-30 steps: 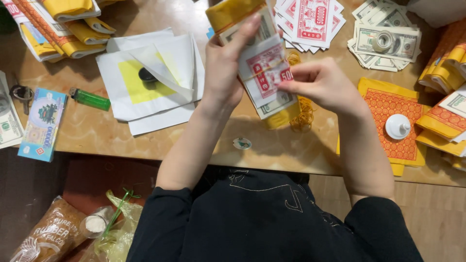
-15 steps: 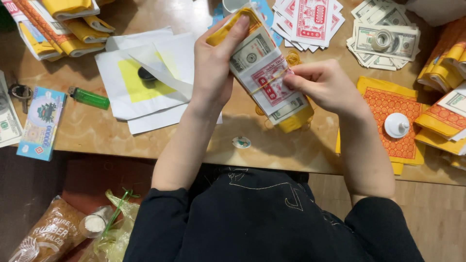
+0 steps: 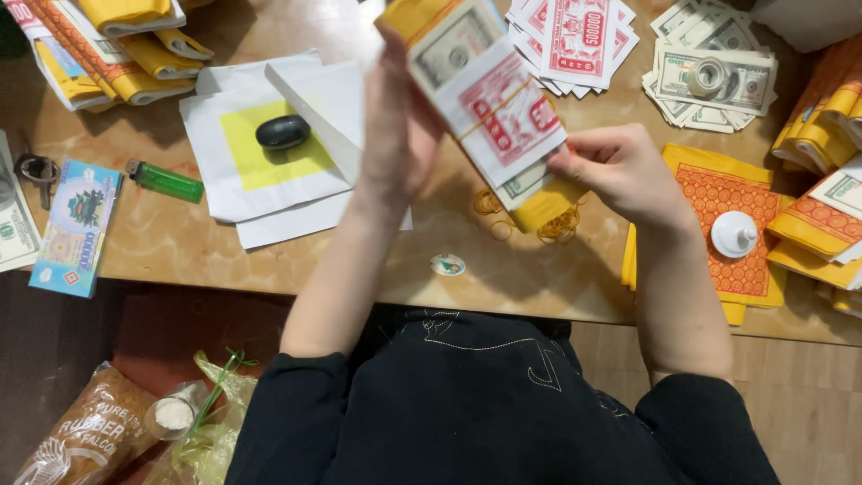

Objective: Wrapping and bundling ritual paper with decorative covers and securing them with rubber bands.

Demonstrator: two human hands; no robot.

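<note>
The banded paper-money bundle [image 3: 489,108] has tilted further, its top end swung toward 11 o'clock and risen in view; the left hand [image 3: 395,126] now stands edge-on against its left side; the right hand [image 3: 620,171] has slid to its lower end at 4 o'clock.

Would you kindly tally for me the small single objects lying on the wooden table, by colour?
Green: 1, the lighter
Black: 1, the oval stone on the yellow-and-white paper
White: 1, the knobbed weight on the orange sheet
Grey: 1, the tape roll on the fanned notes
Total: 4
</note>
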